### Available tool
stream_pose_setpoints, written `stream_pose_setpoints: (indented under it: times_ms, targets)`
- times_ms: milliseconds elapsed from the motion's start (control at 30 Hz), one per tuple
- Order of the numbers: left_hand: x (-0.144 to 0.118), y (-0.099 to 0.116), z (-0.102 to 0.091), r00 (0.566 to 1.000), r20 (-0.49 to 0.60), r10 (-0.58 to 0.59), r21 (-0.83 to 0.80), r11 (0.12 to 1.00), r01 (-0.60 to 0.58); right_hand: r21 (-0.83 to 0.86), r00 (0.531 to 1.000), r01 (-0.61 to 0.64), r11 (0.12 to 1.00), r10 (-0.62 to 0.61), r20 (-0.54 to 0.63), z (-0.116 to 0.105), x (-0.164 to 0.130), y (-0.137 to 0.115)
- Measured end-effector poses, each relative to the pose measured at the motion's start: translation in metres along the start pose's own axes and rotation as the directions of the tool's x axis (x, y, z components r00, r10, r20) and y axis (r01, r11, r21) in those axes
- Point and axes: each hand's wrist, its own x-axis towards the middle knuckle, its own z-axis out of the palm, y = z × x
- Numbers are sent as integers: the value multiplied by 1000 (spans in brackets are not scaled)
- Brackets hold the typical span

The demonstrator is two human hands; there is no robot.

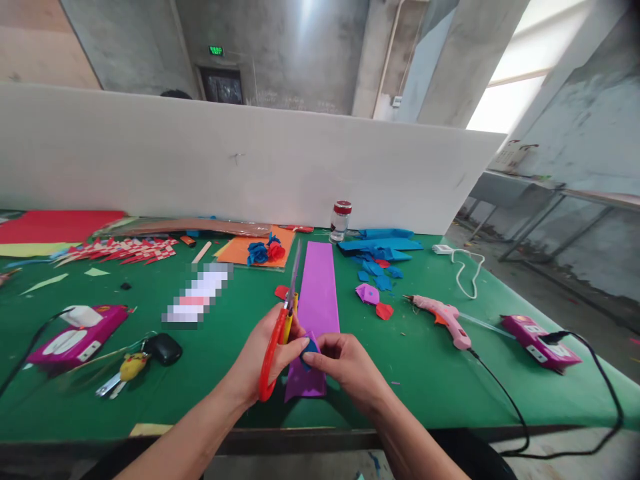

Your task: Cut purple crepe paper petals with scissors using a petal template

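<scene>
My left hand (260, 363) grips red-handled scissors (278, 337), blades pointing up and away. My right hand (345, 363) pinches a small blue paper piece (310, 348) against the left hand's fingers. Both hands hover over the near end of a long purple paper strip (320, 287) lying on the green table (415, 367).
A pink glue gun (443, 317) with a black cord lies to the right, beside a pink power strip (540, 341). Another pink power strip (77, 333), keys (123, 373) and a black fob sit left. Blue scraps (380, 257), blue and red paper flowers (266, 251), a jar (341, 220) and a white partition stand behind.
</scene>
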Motion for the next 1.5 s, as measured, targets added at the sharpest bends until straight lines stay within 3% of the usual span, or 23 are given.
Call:
stream_pose_setpoints:
  times_ms: [133,300,500,700,800,933,1000,1100,1200,1367,1500]
  targets:
    - [1,-3,5,990,-109,-87,-167,984,68,147,995,-45,988,57,-81,-3,1,0]
    - [4,-5,8,963,-214,-163,-332,939,85,480,970,-103,871,196,-146,0,3,2]
    - [2,-2,18,940,-284,-191,-365,928,78,468,975,23,884,84,-205,22,-4,11]
    - [-2,1,31,918,-355,-177,-335,941,52,525,942,97,846,93,-323,29,-4,15]
    - [-3,2,20,965,-247,-91,-191,981,43,573,936,64,817,149,-318,22,-2,10]
    - [-11,10,-7,1000,1,-28,231,973,26,610,934,102,786,136,-332,4,1,-6]
    - [-19,16,-17,997,74,-16,502,865,-23,624,938,129,771,110,-330,-4,3,-13]
    - [-29,22,-20,994,109,13,795,599,-95,630,940,159,760,77,-331,-13,3,-20]
    - [-33,24,-14,984,178,-17,877,456,-151,612,940,194,767,32,-339,-14,2,-22]
    - [-35,26,-3,969,221,-114,889,431,-152,578,958,216,787,-57,-280,-11,-2,-22]
    - [-37,26,0,967,234,-97,885,433,-171,571,960,242,785,-109,-258,-10,-3,-20]
